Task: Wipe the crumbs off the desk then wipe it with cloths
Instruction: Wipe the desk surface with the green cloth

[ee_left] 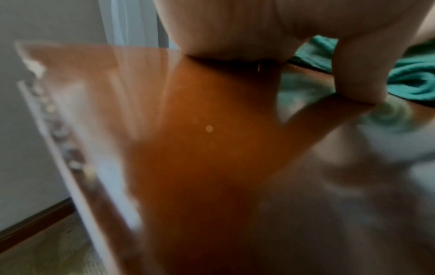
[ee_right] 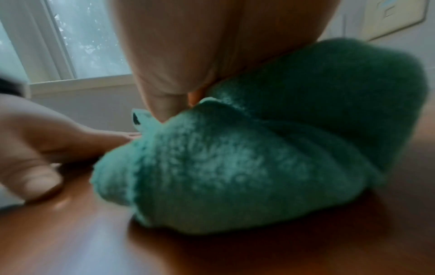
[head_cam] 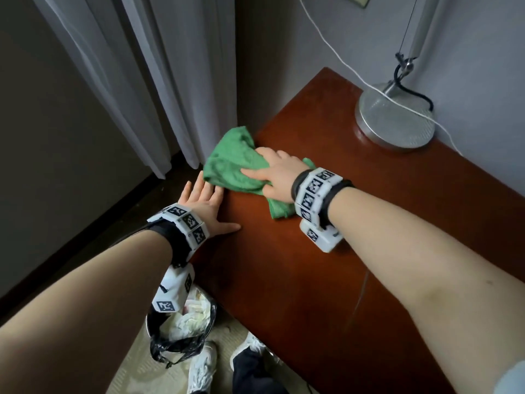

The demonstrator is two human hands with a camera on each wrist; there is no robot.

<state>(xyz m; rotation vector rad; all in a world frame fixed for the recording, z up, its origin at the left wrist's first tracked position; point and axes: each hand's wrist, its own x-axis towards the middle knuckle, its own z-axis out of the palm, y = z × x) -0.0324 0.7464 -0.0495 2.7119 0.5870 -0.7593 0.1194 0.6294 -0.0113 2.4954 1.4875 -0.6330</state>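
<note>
A crumpled green cloth (head_cam: 230, 163) lies on the left end of the glossy red-brown desk (head_cam: 312, 251), part of it hanging past the edge. My right hand (head_cam: 272, 172) bears down on the cloth, its fingers curled into the folds and its thumb stretched out along it. In the right wrist view the cloth (ee_right: 259, 158) bulges under my palm (ee_right: 200, 46). My left hand (head_cam: 203, 200) lies open at the desk's left edge just below the cloth, with its thumb (ee_left: 357, 74) on the desktop and its fingers reaching past the edge. No crumbs are visible in the head view.
A round metal lamp base (head_cam: 395, 120) stands at the desk's back right, and a white cable (head_cam: 341, 61) runs across it. Below the desk's left edge is a waste bin (head_cam: 184, 322) lined with a black bag, with my shoes (head_cam: 201, 368) beside it. White curtains (head_cam: 159, 81) hang at the left.
</note>
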